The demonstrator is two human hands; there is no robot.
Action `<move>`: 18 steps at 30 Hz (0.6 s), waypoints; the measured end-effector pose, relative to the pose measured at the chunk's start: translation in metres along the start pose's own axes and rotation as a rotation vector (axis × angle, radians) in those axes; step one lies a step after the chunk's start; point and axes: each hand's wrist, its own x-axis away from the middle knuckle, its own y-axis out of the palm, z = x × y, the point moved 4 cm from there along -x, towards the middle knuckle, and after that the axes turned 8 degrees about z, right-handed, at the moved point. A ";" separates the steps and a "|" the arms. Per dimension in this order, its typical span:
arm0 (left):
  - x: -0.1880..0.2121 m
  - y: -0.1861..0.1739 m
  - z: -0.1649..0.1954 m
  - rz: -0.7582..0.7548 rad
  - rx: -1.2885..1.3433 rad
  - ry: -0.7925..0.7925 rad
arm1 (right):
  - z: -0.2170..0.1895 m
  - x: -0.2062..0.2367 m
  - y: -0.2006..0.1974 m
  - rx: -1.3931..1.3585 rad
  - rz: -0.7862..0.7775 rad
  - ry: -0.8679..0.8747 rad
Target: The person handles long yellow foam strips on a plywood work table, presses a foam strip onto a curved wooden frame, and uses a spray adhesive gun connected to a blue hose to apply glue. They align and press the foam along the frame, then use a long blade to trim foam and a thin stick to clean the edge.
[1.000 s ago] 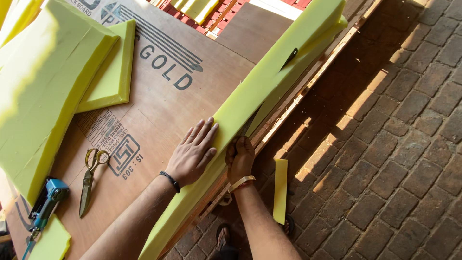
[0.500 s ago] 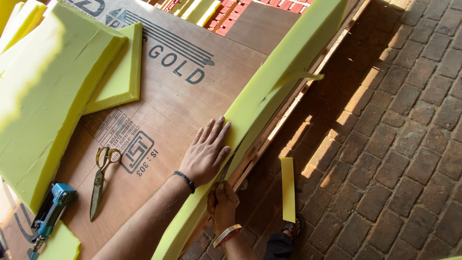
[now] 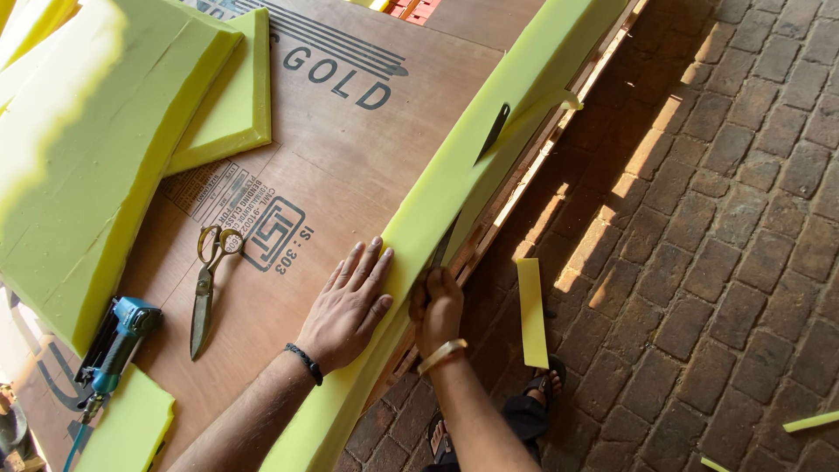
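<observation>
Left hand [image 3: 348, 306] flat, fingers spread, pressing plywood sheet [image 3: 350, 166] beside foam strip [image 3: 454, 201]; right hand [image 3: 437, 308] clenched around knife [image 3: 476, 170] slicing foam.

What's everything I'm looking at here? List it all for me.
Foam strip: one, yellow-green, long, along the board's right edge, partly slit.
Blade: one, dark, poking through the strip.
Plywood board: one, brown, printed, serving as the work surface.
Foam slabs: several, yellow-green, stacked at upper left.
Scissors: one pair, brass-coloured handles, lying on the board.
Power tool: one, blue, lower left.
Foam offcuts: a few, yellow-green, on the brick floor.
Sandalled foot: one, below.
Left hand: flat on the board, fingers against the strip, black wristband.
Right hand: gripping under the strip's edge, gold bangle.
</observation>
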 end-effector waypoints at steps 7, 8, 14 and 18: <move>0.038 -0.001 -0.005 -0.007 -0.003 0.017 | 0.058 0.079 -0.018 0.016 0.243 0.269; 0.049 -0.003 -0.004 -0.006 -0.014 0.023 | 0.064 0.085 -0.022 0.006 0.288 0.290; 0.110 -0.019 -0.002 0.042 -0.005 0.080 | 0.082 0.108 -0.023 0.009 0.145 0.183; 0.118 -0.013 -0.006 0.044 0.009 0.074 | 0.099 0.157 -0.028 0.012 0.153 0.248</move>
